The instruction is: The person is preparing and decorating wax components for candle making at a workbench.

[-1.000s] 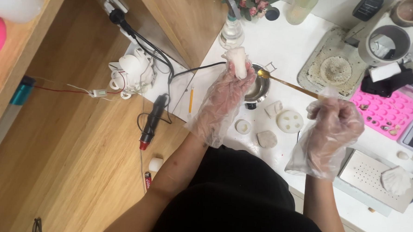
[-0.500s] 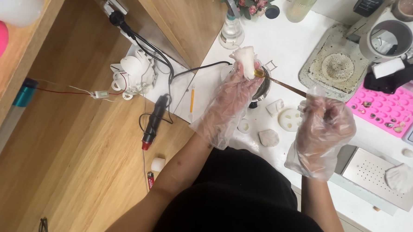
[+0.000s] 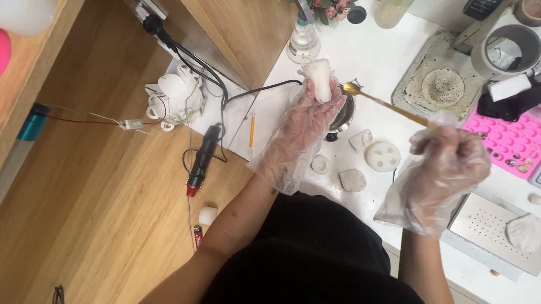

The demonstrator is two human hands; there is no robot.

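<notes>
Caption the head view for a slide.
Gloved left hand holds a white moulded piece over a small metal pot; gloved right hand holds a long gold spoon reaching it.

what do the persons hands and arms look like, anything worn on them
Both the left hand and the right hand wear loose, clear, crinkly plastic gloves that flare open past the wrists. The forearms are bare, with no sleeves showing, and the top is black.

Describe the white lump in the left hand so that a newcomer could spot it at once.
Start at the white table and find the small metal pot near its wooden edge. Above it, the gloved left hand holds the white lump in its fingertips. Unlike the flat white pieces nearby, it is raised off the table.
</notes>
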